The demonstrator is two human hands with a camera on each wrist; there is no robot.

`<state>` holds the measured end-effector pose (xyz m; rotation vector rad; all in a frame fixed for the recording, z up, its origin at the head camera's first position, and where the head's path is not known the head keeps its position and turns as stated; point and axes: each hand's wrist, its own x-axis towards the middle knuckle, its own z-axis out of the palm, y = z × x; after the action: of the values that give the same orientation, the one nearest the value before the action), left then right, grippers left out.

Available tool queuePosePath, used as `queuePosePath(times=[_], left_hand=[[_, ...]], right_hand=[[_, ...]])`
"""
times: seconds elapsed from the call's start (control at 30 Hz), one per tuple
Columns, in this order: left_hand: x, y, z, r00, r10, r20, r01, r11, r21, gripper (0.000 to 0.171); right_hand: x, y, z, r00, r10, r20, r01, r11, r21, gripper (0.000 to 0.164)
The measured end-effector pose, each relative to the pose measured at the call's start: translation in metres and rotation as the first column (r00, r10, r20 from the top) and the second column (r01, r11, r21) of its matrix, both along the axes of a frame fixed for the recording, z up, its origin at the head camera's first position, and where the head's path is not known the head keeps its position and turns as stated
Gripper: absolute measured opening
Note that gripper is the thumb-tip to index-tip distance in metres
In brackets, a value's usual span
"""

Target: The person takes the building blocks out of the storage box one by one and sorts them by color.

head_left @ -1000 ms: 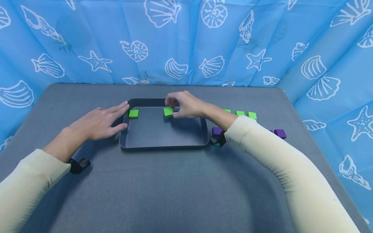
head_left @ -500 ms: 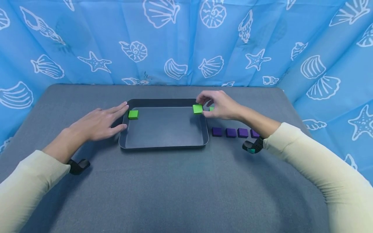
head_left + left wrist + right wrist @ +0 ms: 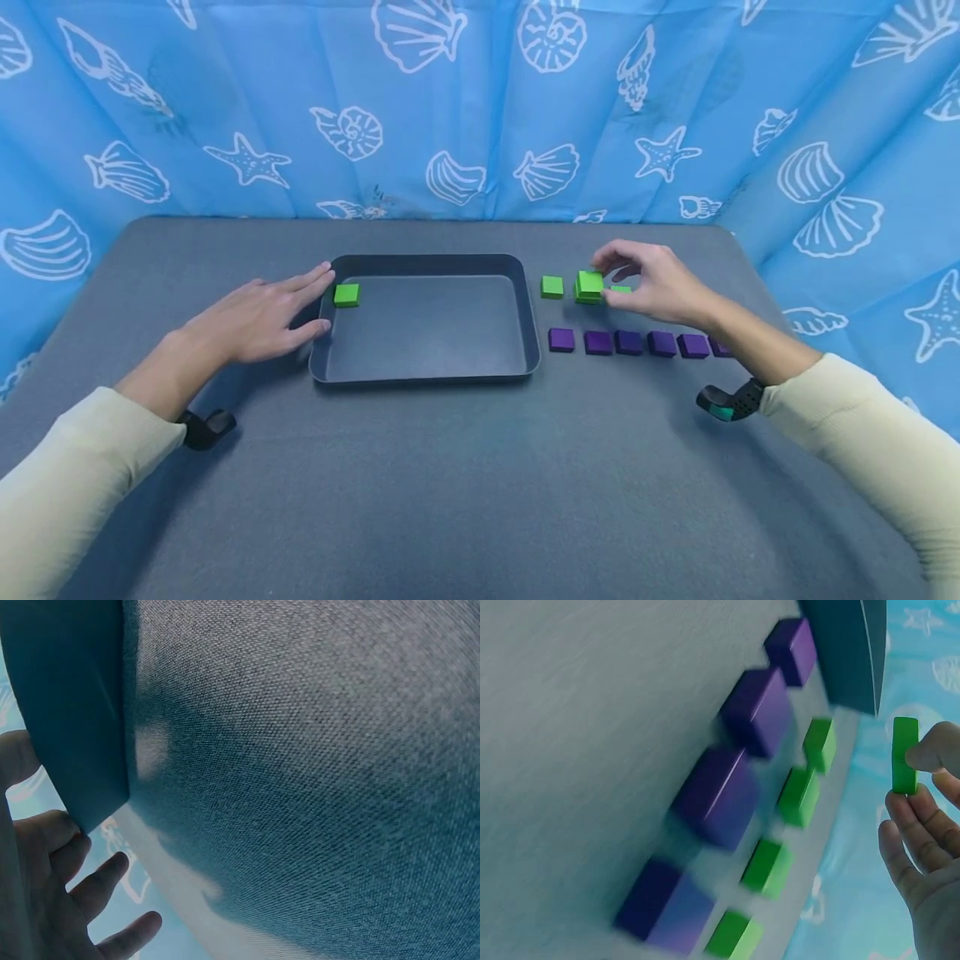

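My right hand (image 3: pixel 652 282) pinches a green block (image 3: pixel 590 282) between thumb and fingers. In the head view the block overlaps another green block in the row on the table; in the right wrist view, the held block (image 3: pixel 904 754) appears edge-on at the fingertips. A dark rectangular baking tray (image 3: pixel 431 342) lies left of the row. One green block (image 3: pixel 347 296) sits inside it, near its back left corner. My left hand (image 3: pixel 251 321) rests with extended fingers at the tray's left rim. In the left wrist view, its fingertips touch the tray's outer wall (image 3: pixel 71 705).
Several green blocks, including one beside the tray (image 3: pixel 552 287), form a row on the grey table (image 3: pixel 450 483). Nearer to me runs a row of several purple blocks (image 3: pixel 597 342). A blue curtain (image 3: pixel 480 108) with white shells hangs behind the table.
My right hand has carried the pinched green block rightward, from over the tray past its right rim to the green row. The left hand stays at the tray.
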<state>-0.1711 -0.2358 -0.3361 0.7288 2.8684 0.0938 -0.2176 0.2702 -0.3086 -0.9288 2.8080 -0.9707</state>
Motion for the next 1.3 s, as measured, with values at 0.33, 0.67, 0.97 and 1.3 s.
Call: queuePosePath(times=[0.33, 0.67, 0.97, 1.3], left_hand=[[0.000, -0.001, -0.001, 1.000, -0.012, -0.014, 0.013, 1.000, 0.008, 0.074], [0.001, 0.000, -0.002, 1.000, -0.012, -0.025, 0.012, 1.000, 0.008, 0.074], [0.001, 0.000, -0.003, 0.999, -0.017, -0.027, 0.017, 1.000, 0.007, 0.073], [0.002, 0.001, 0.000, 1.000, -0.012, -0.025, 0.012, 1.000, -0.017, 0.074]], right_hand=[[0.011, 0.057, -0.015, 0.990, -0.130, -0.060, 0.130, 0.991, -0.010, 0.034], [0.012, 0.102, -0.029, 0.972, -0.228, -0.047, 0.229, 0.973, 0.009, 0.033], [0.011, 0.126, -0.040, 0.955, -0.296, -0.003, 0.295, 0.951, 0.087, 0.033], [0.006, 0.127, -0.042, 0.957, -0.287, 0.040, 0.275, 0.943, 0.190, 0.035]])
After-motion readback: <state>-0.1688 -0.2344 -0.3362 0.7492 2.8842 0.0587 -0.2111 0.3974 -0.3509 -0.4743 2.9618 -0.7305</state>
